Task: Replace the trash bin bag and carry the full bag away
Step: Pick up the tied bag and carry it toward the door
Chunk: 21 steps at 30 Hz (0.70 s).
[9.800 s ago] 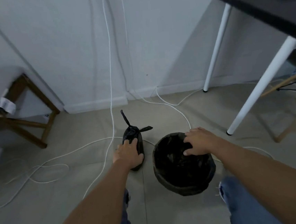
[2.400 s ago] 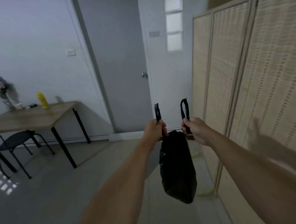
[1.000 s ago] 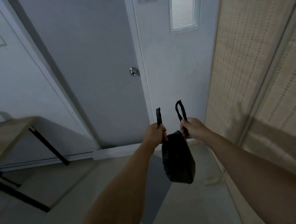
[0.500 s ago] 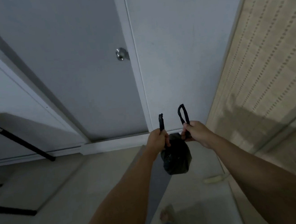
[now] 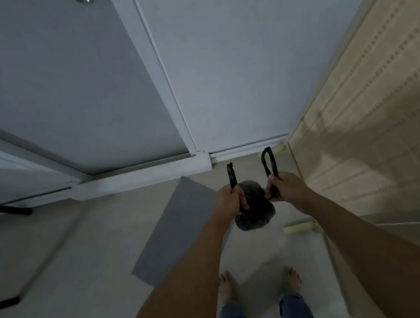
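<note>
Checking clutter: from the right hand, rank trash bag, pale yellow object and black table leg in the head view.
1. Trash bag: its handle in the right hand.
2. Pale yellow object: floor, below it.
3. Black table leg: far left.

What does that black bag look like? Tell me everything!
The black bag is small, round and bulging, made of thin, crinkly, shiny plastic. It hangs in the air above the pale floor, close to the door. Two strap handles stick up from its top: the left hand grips the straight one, the right hand grips the looped one. Nothing else touches it.
</note>
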Each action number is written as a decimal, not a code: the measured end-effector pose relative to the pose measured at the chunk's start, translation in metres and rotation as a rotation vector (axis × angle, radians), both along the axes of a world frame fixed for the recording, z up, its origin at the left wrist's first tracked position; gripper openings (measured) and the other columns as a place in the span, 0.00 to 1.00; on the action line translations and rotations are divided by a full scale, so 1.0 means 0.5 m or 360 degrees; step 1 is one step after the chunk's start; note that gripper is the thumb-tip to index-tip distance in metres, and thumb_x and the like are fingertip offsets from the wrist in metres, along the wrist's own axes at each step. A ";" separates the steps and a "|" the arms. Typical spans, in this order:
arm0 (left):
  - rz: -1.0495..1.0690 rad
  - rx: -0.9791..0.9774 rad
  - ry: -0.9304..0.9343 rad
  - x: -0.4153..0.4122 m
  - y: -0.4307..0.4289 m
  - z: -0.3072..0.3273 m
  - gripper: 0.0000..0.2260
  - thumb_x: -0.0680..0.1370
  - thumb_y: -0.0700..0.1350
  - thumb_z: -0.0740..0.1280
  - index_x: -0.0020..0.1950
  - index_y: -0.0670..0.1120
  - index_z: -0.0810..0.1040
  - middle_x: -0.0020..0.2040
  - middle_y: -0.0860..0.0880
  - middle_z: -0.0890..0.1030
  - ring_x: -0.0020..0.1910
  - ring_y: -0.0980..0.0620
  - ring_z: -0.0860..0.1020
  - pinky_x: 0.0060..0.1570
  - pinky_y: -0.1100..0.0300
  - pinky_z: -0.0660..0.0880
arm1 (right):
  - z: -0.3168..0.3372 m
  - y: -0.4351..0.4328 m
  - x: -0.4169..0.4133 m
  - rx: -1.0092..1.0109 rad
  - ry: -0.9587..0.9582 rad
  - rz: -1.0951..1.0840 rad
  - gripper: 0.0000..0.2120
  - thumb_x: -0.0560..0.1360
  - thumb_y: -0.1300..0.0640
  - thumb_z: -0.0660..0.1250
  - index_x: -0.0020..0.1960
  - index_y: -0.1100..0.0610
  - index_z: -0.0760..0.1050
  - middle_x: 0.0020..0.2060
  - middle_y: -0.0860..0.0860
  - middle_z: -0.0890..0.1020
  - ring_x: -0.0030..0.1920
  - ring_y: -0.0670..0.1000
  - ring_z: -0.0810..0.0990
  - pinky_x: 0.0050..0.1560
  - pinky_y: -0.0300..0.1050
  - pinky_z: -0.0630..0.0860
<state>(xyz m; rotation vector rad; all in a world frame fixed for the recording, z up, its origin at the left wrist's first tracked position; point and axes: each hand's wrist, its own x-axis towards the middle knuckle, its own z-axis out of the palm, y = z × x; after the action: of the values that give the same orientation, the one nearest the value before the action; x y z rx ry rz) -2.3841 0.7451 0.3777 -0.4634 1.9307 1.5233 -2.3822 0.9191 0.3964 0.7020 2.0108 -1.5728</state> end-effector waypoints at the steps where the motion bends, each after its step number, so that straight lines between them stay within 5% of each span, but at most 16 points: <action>1: 0.0016 -0.0002 -0.0017 -0.008 0.009 -0.033 0.13 0.86 0.41 0.53 0.44 0.43 0.71 0.32 0.46 0.75 0.31 0.51 0.75 0.38 0.57 0.75 | -0.034 0.009 -0.012 0.0001 -0.0022 0.0003 0.17 0.83 0.56 0.55 0.40 0.63 0.73 0.34 0.58 0.79 0.37 0.55 0.80 0.41 0.47 0.78; 5: 0.0024 0.0004 -0.0145 -0.023 0.041 -0.182 0.12 0.86 0.43 0.53 0.47 0.42 0.70 0.32 0.47 0.75 0.32 0.50 0.75 0.46 0.50 0.77 | -0.176 0.041 -0.038 -0.0007 -0.0132 -0.0011 0.17 0.82 0.57 0.55 0.39 0.62 0.74 0.35 0.59 0.80 0.37 0.55 0.80 0.44 0.51 0.78; 12: 0.0006 -0.0075 -0.0267 -0.038 0.103 -0.400 0.14 0.86 0.42 0.54 0.42 0.45 0.72 0.32 0.47 0.77 0.33 0.48 0.76 0.45 0.51 0.74 | -0.399 0.097 -0.044 -0.0075 -0.0301 -0.0082 0.15 0.82 0.57 0.55 0.42 0.62 0.73 0.40 0.58 0.80 0.43 0.55 0.81 0.55 0.54 0.79; 18: -0.0038 -0.0170 -0.0290 -0.050 0.129 -0.488 0.13 0.85 0.42 0.55 0.42 0.46 0.74 0.35 0.47 0.80 0.42 0.46 0.78 0.47 0.51 0.75 | -0.492 0.113 -0.055 -0.0043 -0.0317 0.0042 0.17 0.82 0.55 0.55 0.41 0.62 0.75 0.48 0.64 0.81 0.55 0.61 0.80 0.59 0.54 0.78; 21: -0.0059 -0.0203 -0.0290 -0.067 0.134 -0.509 0.11 0.85 0.40 0.55 0.46 0.43 0.73 0.39 0.46 0.77 0.38 0.49 0.74 0.42 0.57 0.72 | -0.520 0.112 -0.074 0.0137 -0.0228 0.0112 0.13 0.81 0.55 0.57 0.44 0.57 0.77 0.48 0.57 0.81 0.52 0.57 0.79 0.58 0.53 0.74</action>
<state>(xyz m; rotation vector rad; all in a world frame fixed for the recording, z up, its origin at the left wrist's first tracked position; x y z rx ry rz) -2.4179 0.8122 0.1233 -0.5968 1.8897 1.2925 -2.4191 0.9751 0.1363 0.7464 1.9847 -1.3638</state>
